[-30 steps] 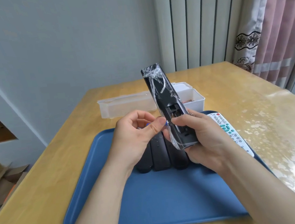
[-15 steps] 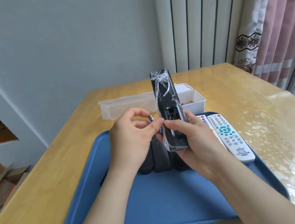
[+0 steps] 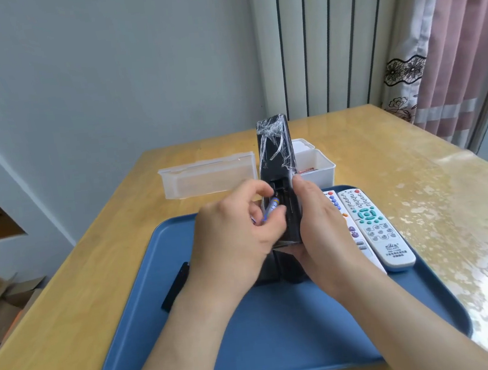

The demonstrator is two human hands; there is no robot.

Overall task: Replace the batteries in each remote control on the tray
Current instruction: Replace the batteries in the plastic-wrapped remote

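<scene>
Left grip (image 3: 237,240) pinches cylindrical battery (image 3: 271,212) (blue-wrapped) against plastic-wrapped black remote (image 3: 276,156)

L hand (image 3: 237,240) pushing battery (image 3: 271,211) into R-held black remote (image 3: 276,162)

Wooden table (image 3: 384,150), blue tray (image 3: 285,347) near front edge, two clear plastic boxes (image 3: 208,176) behind

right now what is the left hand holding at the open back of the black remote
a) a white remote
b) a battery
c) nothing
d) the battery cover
b: the left hand pinches a small blue battery at the open compartment of the black remote, which the right hand holds upright over the tray.
</scene>
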